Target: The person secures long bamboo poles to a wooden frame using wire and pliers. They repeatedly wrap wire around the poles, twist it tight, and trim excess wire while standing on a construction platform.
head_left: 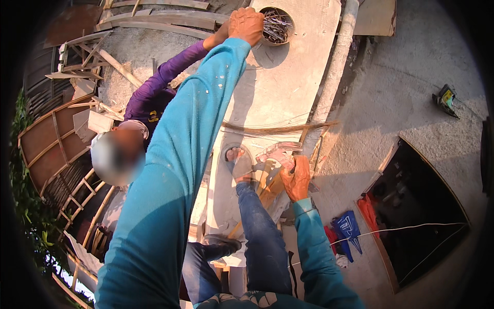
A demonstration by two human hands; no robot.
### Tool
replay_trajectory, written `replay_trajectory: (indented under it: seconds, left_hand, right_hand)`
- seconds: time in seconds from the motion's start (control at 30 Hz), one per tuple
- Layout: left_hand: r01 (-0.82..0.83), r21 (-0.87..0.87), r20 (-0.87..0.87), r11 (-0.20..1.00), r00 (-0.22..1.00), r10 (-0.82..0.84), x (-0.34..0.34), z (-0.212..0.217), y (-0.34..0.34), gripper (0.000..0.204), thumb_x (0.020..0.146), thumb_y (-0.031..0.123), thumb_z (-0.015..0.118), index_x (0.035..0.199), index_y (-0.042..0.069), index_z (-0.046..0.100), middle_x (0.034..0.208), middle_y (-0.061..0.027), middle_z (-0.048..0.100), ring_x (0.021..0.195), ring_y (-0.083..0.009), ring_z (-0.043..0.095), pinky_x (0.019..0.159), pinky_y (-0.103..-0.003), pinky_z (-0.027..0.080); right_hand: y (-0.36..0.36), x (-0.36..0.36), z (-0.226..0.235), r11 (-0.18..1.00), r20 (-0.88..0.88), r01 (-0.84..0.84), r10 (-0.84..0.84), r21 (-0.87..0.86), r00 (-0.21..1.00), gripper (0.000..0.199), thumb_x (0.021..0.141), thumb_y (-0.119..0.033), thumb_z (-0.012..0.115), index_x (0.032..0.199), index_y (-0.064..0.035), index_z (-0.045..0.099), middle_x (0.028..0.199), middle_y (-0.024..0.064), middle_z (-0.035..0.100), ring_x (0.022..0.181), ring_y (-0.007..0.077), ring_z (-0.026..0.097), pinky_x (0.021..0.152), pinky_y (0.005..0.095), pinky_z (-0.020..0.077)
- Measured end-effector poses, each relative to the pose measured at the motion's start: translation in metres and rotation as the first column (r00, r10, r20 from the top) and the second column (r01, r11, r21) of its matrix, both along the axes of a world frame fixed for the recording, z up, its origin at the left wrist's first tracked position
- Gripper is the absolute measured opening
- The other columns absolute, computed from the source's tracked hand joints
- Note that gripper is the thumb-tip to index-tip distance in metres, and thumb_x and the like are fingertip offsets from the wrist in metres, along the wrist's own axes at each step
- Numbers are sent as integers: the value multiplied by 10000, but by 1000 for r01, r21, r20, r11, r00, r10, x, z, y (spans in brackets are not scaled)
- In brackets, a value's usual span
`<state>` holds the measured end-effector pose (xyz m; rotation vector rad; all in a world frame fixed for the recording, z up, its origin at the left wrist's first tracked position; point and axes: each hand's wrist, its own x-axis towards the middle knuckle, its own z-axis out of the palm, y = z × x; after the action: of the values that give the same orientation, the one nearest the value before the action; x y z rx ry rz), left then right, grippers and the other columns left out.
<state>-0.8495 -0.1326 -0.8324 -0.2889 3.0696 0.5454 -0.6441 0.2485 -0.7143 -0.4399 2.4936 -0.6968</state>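
Observation:
My left hand [246, 26] reaches far forward and is closed, its knuckles up, beside the rim of a round can [278, 26] full of nails. Whatever the fingers hold is hidden. A co-worker's purple sleeve [164, 77] comes in from the left, and that person's wrist [218, 36] ends right by my left hand, partly behind it. Near my foot, my right hand [296, 180] is wrapped round a ragged, pale reddish piece [280, 153] whose kind I cannot make out. The can stands on a long pale plank [288, 77].
Thin brown rods [278, 127] lie across the plank by my sandalled foot [239, 159]. At the right are a dark opening [417, 211] crossed by a white cord, a blue bag [347, 229] and a dark package [445, 100]. Loose timber [159, 20] lies at the far left.

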Motion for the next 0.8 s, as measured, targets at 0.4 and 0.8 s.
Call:
replay_trajectory:
  seconds: [0.4,0.8]
  left_hand:
    - [-495,819,372,291,843,388,250,282,123,176,911,157,668,1035,33,648,911,-51,658,817,-143,589,777,-320,488]
    - [-286,732,-198,618,779,595,422,474,211,256,895,159,651,1088,0,593,986,-178,580,924,-382,579,827,-452,482]
  right_hand:
    - [-25,4,218,895,303,442,-407,-54,862,360,786,-121,787,1067,2,599,878,89,627,763,162,570,679,326,476]
    - [-116,79,441,906,241,-97,211,-413,947,399,787,-142,790,1069,69,605,892,147,659,789,265,624,746,391,494]
